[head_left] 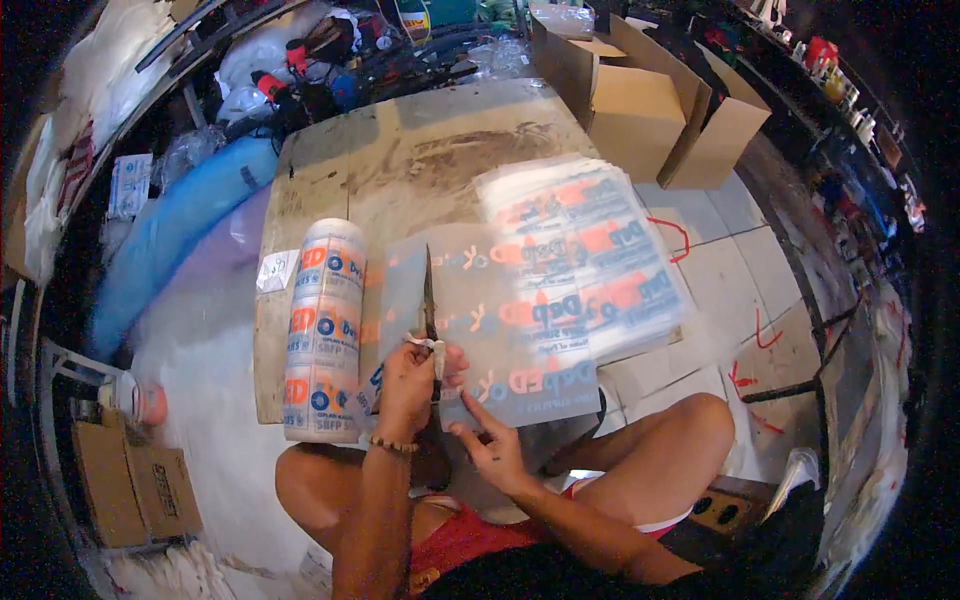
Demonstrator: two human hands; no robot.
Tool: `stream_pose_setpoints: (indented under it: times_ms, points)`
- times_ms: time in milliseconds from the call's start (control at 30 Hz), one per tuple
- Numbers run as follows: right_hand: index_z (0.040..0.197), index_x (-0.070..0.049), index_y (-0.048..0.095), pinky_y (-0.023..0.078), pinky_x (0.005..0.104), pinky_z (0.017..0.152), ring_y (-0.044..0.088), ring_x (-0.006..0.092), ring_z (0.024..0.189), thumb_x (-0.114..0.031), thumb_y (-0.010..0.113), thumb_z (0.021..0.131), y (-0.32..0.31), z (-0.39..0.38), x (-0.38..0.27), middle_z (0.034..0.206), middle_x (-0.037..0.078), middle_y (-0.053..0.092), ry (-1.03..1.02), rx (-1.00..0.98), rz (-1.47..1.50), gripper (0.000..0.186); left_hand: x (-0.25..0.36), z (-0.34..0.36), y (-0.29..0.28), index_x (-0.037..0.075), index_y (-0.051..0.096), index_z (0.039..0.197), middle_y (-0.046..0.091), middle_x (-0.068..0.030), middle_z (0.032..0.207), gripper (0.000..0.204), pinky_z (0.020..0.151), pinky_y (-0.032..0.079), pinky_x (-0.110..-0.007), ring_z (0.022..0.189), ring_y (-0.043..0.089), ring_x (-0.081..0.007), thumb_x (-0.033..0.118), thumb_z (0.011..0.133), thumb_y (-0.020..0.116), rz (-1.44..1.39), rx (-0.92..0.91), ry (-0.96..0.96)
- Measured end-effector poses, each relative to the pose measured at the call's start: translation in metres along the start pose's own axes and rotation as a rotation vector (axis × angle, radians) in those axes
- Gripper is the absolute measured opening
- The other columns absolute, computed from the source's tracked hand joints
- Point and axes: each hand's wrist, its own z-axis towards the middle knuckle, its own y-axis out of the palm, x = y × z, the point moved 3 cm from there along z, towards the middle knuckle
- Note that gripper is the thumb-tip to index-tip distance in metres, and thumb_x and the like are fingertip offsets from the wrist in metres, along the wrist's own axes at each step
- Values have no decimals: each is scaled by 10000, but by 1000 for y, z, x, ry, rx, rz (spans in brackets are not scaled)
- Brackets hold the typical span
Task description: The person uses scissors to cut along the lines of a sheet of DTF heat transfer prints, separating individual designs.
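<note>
My left hand (408,385) is closed around a pair of scissors (430,300), with its fingers at the pale-wrapped handle and its blades pointing away from me. Under the scissors lies a clear plastic sheet (545,400) printed in orange and blue. At the sheet's near edge is my right hand (492,450), thumb and index finger apart; whether it presses on the plastic I cannot tell. To the left, a thick roll of printed plastic (325,335) lies lengthwise. A stack of similar printed plastic sheets (630,300) lies on the right, partly overlapped by the sheet.
All this rests on a worn wooden board (400,150), partly over a tiled floor (735,260). Open cardboard boxes (635,110) stand at the far right. Blue plastic wrapping (190,220) lies to the left, with another cardboard box (140,480) nearer. Red-and-black tools (270,85) lie beyond the board.
</note>
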Motion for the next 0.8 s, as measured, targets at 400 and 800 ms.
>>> stream_pose_setpoints:
  times_ms: [400,800]
  points:
    - [1406,-149,478,446,244,548,465,58,622,-133,638,910,-9,-2,-6,877,25,646,133,-18,69,521,39,64,4,-54,595,1024,681,-177,906,228,685,590,-358,784,690,-253,145,925,545,-18,-133,72]
    - [1428,-138,445,402,236,497,476,53,518,-149,720,823,-71,24,-55,590,-6,543,-48,50,-169,664,61,38,-5,-82,554,1114,683,-193,938,263,682,593,-354,790,695,-271,80,906,554,135,-145,145]
